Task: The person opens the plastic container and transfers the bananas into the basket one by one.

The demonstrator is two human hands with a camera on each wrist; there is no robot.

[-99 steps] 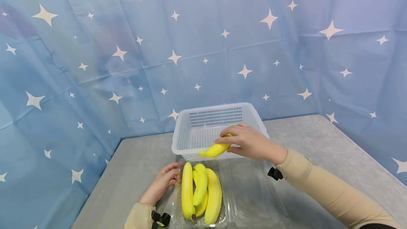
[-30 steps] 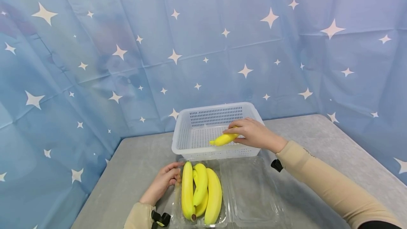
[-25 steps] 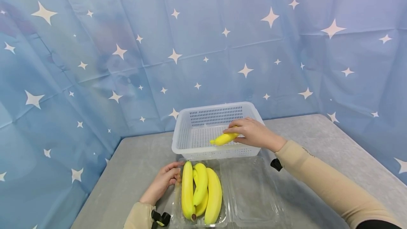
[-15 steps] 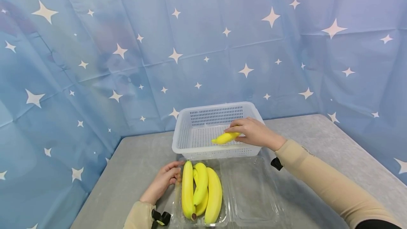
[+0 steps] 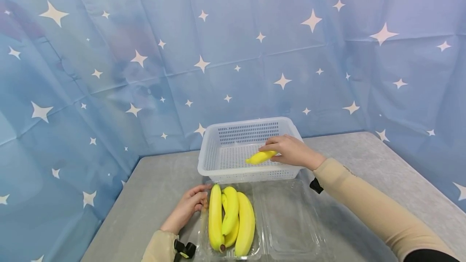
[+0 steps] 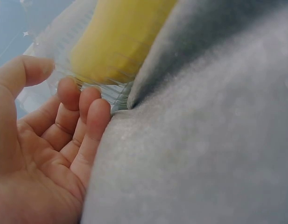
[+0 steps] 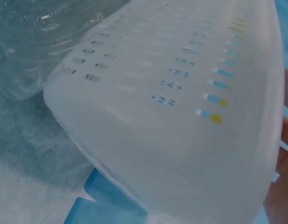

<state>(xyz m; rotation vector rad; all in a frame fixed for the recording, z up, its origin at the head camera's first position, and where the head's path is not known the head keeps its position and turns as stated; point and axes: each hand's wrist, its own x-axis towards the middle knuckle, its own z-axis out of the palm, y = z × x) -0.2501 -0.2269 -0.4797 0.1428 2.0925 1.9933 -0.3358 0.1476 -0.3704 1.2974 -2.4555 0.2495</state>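
Observation:
My right hand (image 5: 291, 151) holds a yellow banana (image 5: 260, 157) low inside the white perforated basket (image 5: 209, 148), near its front right corner. In the right wrist view the basket's wall (image 7: 148, 140) fills the picture, and only part of the right hand (image 7: 281, 186) shows past its rim. Several bananas (image 5: 245, 223) lie in the left half of a clear plastic clamshell box (image 5: 291, 221), just in front of the basket. My left hand (image 5: 189, 207) rests against the box's left side. Seen from the left wrist, its loosely bent fingertips (image 6: 98, 116) touch the clear wall, with the thumb apart.
The box's lid half lies unfolded to the right of the bananas. A grey tabletop (image 5: 156, 185) carries everything. Behind it hangs a blue curtain (image 5: 236, 51) with white stars. Black wrist straps (image 5: 184, 250) sit over the beige sleeves (image 5: 371, 205).
My right hand has carried the banana from above the basket's front rim backward, right and down into the basket, moving only slightly in the last second. The left hand has stayed put.

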